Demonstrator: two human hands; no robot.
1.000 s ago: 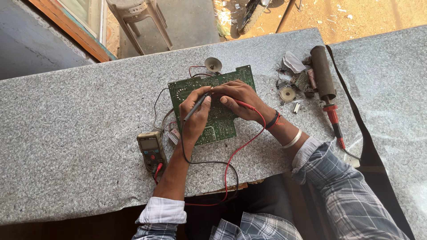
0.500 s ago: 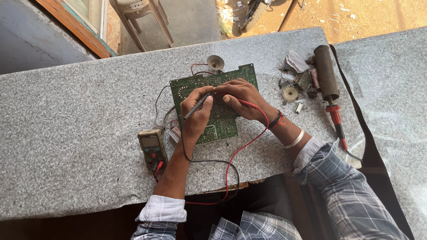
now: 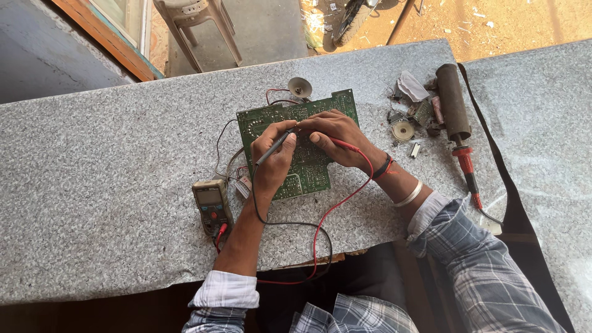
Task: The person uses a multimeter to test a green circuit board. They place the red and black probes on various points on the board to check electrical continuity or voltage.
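Observation:
A green circuit board (image 3: 311,176) lies flat on the grey granite table (image 3: 105,185). My left hand (image 3: 272,161) grips a black test probe (image 3: 274,147), its tip touching the board's upper middle. My right hand (image 3: 336,139) pinches a red test probe (image 3: 343,145) right beside the black one's tip. Black and red leads (image 3: 320,231) loop over the table's front edge to a dark multimeter (image 3: 211,205) lying left of the board. My hands hide the board's centre.
A small speaker (image 3: 300,87) with thin wires sits behind the board. To the right lie a solder reel (image 3: 403,130), small loose parts, a brown cylinder (image 3: 452,102) and a red-handled tool (image 3: 467,169). A plastic stool (image 3: 194,24) stands beyond the table.

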